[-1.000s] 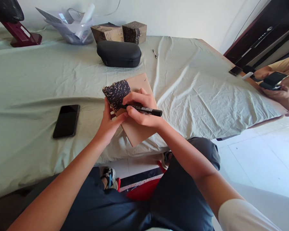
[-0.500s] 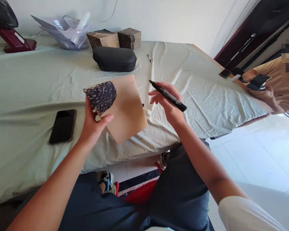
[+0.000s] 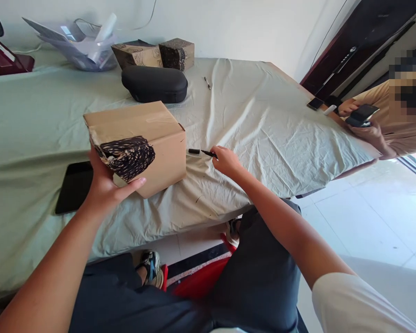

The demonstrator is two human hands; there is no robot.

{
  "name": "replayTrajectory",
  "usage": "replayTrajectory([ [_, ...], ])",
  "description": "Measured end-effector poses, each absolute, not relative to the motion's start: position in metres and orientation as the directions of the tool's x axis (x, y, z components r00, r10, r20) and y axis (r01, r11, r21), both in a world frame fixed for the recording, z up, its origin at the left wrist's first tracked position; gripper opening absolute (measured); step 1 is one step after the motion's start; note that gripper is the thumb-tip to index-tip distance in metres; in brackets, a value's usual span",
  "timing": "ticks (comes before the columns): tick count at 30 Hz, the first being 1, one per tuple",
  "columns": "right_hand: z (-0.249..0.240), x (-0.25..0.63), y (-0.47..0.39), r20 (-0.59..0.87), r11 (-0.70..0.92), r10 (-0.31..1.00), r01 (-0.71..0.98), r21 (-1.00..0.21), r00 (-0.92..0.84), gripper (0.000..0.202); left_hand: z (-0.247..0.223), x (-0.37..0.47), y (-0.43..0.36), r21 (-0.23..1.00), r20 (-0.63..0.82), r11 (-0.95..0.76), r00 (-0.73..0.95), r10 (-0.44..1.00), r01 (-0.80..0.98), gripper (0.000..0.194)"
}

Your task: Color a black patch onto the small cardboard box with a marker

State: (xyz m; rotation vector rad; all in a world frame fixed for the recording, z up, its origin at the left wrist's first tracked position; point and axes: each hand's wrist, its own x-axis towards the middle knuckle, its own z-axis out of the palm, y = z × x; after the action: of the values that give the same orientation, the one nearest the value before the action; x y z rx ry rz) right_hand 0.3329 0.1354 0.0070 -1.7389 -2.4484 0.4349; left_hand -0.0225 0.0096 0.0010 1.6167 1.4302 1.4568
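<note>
A brown cardboard box (image 3: 166, 159) is tilted in my left hand (image 3: 109, 185), whose thumb presses its near face. Dense black marker scribble (image 3: 131, 155) covers the box's left corner and runs over the edge. To the right of the box, my right hand (image 3: 227, 162) is closed round a black marker (image 3: 208, 153), its bare tip pointing left. Just off that tip lies a black marker cap (image 3: 194, 151) on the cloth. Most of the marker's barrel is hidden in my fingers.
A dark phone (image 3: 72, 187) lies left of the box, partly behind my left hand. At the back are a black hard case (image 3: 154, 84), two scribbled boxes (image 3: 176, 53) and a clear plastic basket (image 3: 104, 62). On the far right, another person's hands (image 3: 374, 132) hold a device.
My left hand has turned the box, so its top face shows, and shifted it left. My right hand has lowered the marker toward the cap on the cloth.
</note>
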Motion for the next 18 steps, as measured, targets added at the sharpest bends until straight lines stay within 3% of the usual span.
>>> replayTrajectory([
  [4, 0.006, 0.323, 0.146, -0.081, 0.282, 0.949, 0.936, -0.212, -0.304, 0.041, -0.003, -0.028, 0.007, 0.895, 0.353, -0.280, -0.168, 0.920, 0.347, 0.134],
  [11, -0.012, 0.310, 0.164, -0.064, 0.299, 0.942, 0.911, -0.285, -0.330, 0.050, -0.003, -0.029, 0.002, 0.895, 0.333, -0.254, -0.171, 0.927, 0.367, 0.126],
  [18, -0.028, 0.286, 0.164, 0.022, 0.365, 0.925, 0.874, -0.320, -0.378, 0.048, -0.001, -0.026, 0.006, 0.896, 0.346, -0.283, -0.139, 0.928, 0.342, 0.138],
])
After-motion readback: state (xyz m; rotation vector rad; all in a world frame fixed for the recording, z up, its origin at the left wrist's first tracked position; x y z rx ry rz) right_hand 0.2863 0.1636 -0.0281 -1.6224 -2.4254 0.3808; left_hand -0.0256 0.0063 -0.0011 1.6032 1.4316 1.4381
